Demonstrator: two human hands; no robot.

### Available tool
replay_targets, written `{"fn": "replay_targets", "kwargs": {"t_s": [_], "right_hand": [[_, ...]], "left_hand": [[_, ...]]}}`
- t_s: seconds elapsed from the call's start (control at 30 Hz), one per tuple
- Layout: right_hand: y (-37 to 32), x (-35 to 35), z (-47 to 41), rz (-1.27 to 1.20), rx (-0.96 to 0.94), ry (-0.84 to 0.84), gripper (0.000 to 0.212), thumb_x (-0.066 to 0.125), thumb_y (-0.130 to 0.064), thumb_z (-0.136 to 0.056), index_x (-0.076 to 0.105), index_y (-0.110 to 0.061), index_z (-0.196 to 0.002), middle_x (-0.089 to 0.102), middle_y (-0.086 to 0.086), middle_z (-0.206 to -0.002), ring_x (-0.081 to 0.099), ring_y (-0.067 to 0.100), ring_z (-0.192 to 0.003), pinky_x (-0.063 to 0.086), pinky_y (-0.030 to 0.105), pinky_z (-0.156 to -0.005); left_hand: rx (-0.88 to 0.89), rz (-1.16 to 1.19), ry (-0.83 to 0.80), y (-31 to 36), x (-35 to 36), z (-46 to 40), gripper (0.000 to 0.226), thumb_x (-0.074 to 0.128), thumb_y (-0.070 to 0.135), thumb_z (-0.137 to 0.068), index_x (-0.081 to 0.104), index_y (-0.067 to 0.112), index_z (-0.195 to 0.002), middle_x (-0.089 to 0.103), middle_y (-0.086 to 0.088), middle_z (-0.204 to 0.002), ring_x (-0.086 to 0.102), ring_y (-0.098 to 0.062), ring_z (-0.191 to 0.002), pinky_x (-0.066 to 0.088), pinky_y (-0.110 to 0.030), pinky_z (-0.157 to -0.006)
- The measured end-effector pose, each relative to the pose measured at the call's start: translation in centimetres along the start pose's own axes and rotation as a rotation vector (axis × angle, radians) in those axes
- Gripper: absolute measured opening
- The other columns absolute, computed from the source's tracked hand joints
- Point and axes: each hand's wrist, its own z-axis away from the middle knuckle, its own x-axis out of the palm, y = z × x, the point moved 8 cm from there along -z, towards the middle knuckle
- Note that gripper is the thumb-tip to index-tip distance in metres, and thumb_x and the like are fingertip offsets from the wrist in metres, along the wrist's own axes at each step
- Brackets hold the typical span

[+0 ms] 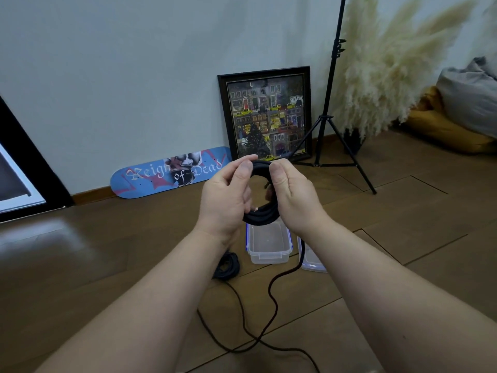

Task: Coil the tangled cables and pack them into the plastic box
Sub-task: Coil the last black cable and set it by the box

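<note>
At the far left edge of the frame a dark-framed panel (18,168) leaned against the wall. Right of it, a blue skateboard deck (172,172) lay on edge along the skirting. Below centre, a second black coil (226,265) sat on the wooden floor (80,259), partly hidden by the left forearm.

In the middle of the frame the left hand (224,195) gripped a black coiled cable (262,211), thumb laid over the top of the loop and fingers curled behind it. The right hand (289,192) held the same loop from the other side, thumb pressed against the strands near the top and fingers wrapped round the back. The coil hung upright between both hands, above the floor. Its loose tail (269,305) ran down past the right wrist and wandered across the floor toward the bottom of the frame.

Just under the coil stood the clear plastic box (269,243), open. Its lid (312,262) lay just beside it to the right.

Behind the hands a framed picture (266,114) leaned on the wall. Further right stood a black tripod stand (329,109), then pampas grass (390,68), and cushions (462,114) at the right edge.
</note>
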Motion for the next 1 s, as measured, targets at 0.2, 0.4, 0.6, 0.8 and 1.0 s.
{"fn": "replay_targets", "kwargs": {"t_s": [0.2,0.4,0.6,0.8,1.0], "right_hand": [[4.3,-0.6,0.9,0.05,0.34,-0.292,0.018,0.055,-0.035,-0.094,0.054,-0.026,-0.11,0.063,0.007,-0.079,0.057,0.016,-0.062,0.052,0.034,-0.061],[5.6,-3.9,0.7,-0.115,0.411,-0.095,0.016,0.056,0.0,-0.089,0.058,-0.016,-0.092,0.052,0.003,-0.063,0.048,0.017,-0.054,0.048,0.036,-0.059],[5.2,-4.4,0.9,0.065,0.382,0.04,0.017,0.061,-0.03,-0.094,0.058,-0.016,-0.084,0.05,-0.004,-0.068,0.047,0.013,-0.062,0.048,0.034,-0.058],[3.3,-3.7,0.6,-0.059,0.313,-0.042,0.02,0.054,-0.005,-0.095,0.064,-0.023,-0.095,0.059,0.001,-0.078,0.049,0.01,-0.062,0.043,0.023,-0.057],[-0.7,2.2,2.2,0.691,-0.031,-0.602,0.026,0.048,-0.022,-0.099,0.067,-0.028,-0.115,0.055,-0.021,-0.078,0.045,-0.001,-0.063,0.032,0.016,-0.056]], "left_hand": [[0.01,0.114,0.376,0.1,-5.4,-1.9,0.019,0.048,0.022,-0.103,0.064,0.016,-0.097,0.032,0.013,-0.043,0.025,-0.004,-0.038,0.028,-0.02,-0.044],[0.016,0.117,0.624,-0.4,-9.7,-2.0,0.016,0.049,0.023,-0.102,0.062,0.014,-0.105,0.034,0.014,-0.041,0.029,-0.004,-0.037,0.032,-0.019,-0.044],[0.027,0.083,0.717,-0.3,-10.7,-2.0,0.021,0.052,0.024,-0.101,0.064,0.02,-0.085,0.04,0.007,-0.051,0.032,-0.005,-0.038,0.033,-0.019,-0.042],[0.036,0.055,0.831,-0.3,-12.7,-1.5,0.018,0.052,0.026,-0.101,0.064,0.022,-0.088,0.042,0.004,-0.054,0.033,-0.006,-0.036,0.036,-0.02,-0.043],[0.116,-0.2,0.662,-0.7,-11.4,-2.2,0.016,0.055,0.03,-0.098,0.068,0.024,-0.106,0.07,-0.006,-0.107,0.065,-0.03,-0.099,0.054,-0.029,-0.089]]}}
